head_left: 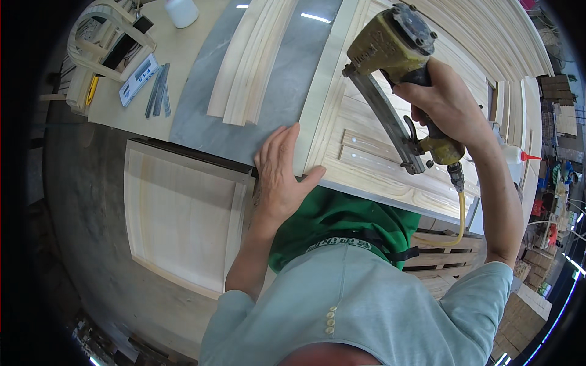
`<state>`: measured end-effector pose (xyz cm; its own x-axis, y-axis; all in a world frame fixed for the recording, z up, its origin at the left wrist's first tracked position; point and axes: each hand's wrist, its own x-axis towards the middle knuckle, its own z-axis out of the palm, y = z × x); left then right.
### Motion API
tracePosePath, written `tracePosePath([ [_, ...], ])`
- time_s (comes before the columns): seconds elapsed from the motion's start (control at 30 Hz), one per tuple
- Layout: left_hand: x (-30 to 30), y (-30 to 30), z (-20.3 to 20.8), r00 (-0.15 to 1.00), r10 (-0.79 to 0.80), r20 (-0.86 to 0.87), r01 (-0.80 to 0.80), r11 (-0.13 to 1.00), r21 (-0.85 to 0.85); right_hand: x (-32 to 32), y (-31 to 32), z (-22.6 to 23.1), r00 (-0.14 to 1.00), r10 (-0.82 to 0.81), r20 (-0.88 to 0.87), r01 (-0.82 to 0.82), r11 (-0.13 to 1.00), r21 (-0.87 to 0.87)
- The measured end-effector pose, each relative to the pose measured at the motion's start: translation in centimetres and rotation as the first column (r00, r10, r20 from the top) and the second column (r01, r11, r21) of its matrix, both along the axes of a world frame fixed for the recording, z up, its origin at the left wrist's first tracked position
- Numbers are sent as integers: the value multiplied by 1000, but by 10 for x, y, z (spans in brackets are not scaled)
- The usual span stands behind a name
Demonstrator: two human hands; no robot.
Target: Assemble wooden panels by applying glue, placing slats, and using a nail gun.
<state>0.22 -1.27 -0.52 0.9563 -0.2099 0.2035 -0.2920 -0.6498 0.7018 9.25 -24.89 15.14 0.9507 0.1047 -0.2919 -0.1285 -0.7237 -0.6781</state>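
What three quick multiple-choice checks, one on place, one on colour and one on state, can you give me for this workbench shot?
1. Where does the left hand rest?
A. on the near corner of the wooden panel
B. on the white bottle
C. on the stack of strips

2. What colour is the body of the nail gun?
A. red
B. yellow
C. blue

3. How is the nail gun held?
A. lying loose on the table
B. hanging by its hose
C. gripped in the right hand, nose on the panel

Answers: 1 A, the palm lies flat on the panel's corner at the table edge. 2 B, its housing is worn yellow. 3 C, the fingers wrap its handle.
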Motion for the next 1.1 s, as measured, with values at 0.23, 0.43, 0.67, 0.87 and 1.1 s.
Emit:
tracePosePath([
  [0.23, -1, 1, -2, 1000, -8, 11, 8, 1000, -4, -1, 8, -8, 1000, -21, 9, 21, 997, -75],
  [0.43, 0, 0, -1, 1000, -5, 12, 5, 1000, -10, -6, 7, -9, 1000, 24, 9, -23, 998, -50],
  [0.67, 0, 1, -2, 1000, 0, -12, 0, 1000, 1, -6, 6, -13, 999, 36, 8, -36, 998, -59],
  [0.87, -1, 4, -2, 999, -34, 17, 34, 999, -29, -12, 6, -8, 997, 65, 51, -61, 996, -69],
  [1.1, 1, 16, -4, 994, -103, -23, 101, 991, -91, -45, 16, 0, 997, 53, -50, -53, 999, 6],
])
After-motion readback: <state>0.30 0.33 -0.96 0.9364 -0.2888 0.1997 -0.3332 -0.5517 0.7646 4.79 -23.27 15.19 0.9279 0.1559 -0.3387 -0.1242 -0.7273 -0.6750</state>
